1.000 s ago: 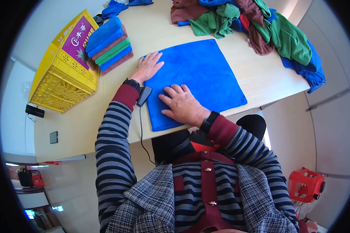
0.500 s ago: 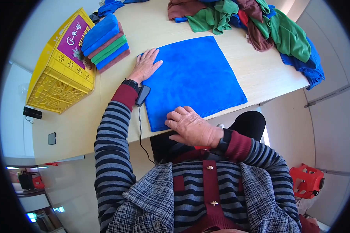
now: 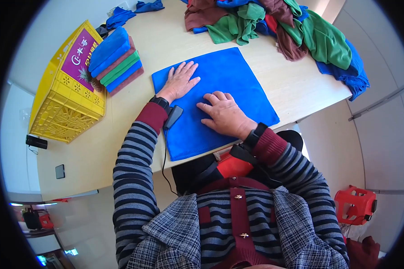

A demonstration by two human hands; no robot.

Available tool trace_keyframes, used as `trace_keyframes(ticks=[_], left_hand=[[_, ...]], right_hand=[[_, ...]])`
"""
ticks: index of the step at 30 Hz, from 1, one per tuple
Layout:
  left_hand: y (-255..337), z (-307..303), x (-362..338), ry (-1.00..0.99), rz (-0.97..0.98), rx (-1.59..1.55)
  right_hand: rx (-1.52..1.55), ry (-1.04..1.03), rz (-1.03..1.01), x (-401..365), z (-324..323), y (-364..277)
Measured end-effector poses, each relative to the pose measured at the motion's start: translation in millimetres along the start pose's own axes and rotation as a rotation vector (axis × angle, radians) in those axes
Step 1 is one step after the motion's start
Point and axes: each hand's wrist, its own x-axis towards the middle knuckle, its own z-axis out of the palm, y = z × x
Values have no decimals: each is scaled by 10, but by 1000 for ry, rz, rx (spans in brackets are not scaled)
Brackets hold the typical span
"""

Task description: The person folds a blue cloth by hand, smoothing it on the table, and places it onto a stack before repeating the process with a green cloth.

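A blue cloth lies spread flat on the table, its near edge close to the table's front edge. My left hand rests on its upper left part, fingers stretched out. Near the cloth's middle, my right hand lies palm down with its fingers apart. Neither hand grips anything. A black band with a small dark device on a cable is at my left wrist. To the left stands a stack of folded cloths in blue, brown and green.
A yellow crate with a purple label stands on the table at the left. Loose green, brown and blue cloths are heaped at the back right. A small dark flat object lies at the left; a red stool stands on the floor.
My right hand has moved from the cloth's near edge up to its middle. My left hand has slid a little right onto the cloth. The view has shifted slightly.
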Motion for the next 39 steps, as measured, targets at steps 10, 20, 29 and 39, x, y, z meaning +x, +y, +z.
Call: trace_keyframes(ticks=[10, 20, 29, 39], left_hand=[[-49, 30, -6, 35, 35, 2], [357, -211, 164, -7, 43, 91], [1028, 52, 696, -37, 146, 33], [999, 131, 748, 8, 127, -9]], right_hand=[[100, -72, -51, -715, -264, -316], [109, 155, 115, -554, -534, 462], [-136, 142, 183, -587, -177, 764], [-67, 92, 177, -1095, -313, 587]])
